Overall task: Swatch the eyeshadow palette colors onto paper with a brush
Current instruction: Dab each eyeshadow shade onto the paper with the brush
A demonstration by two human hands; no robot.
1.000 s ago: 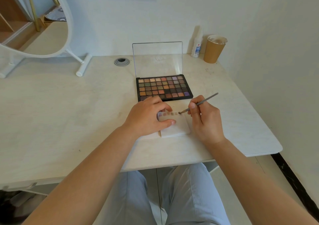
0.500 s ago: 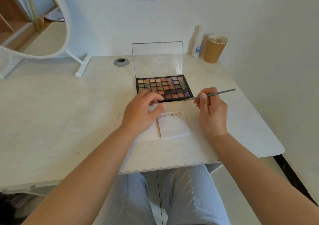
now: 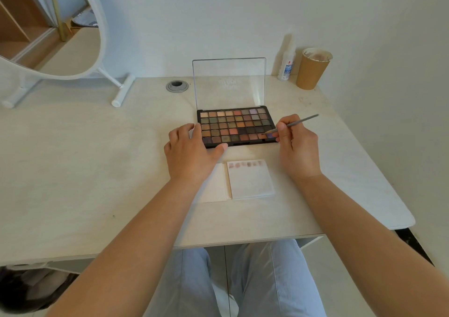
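My right hand (image 3: 297,146) pinches the brush (image 3: 295,124), tip on the palette (image 3: 237,127); my left hand (image 3: 190,151) rests relaxed at its corner.

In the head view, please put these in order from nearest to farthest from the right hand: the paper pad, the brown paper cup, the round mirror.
Measured from the right hand, which holds the brush:
1. The paper pad, just below and to the left of the hand.
2. The brown paper cup, at the back right corner of the desk.
3. The round mirror, far away at the back left.
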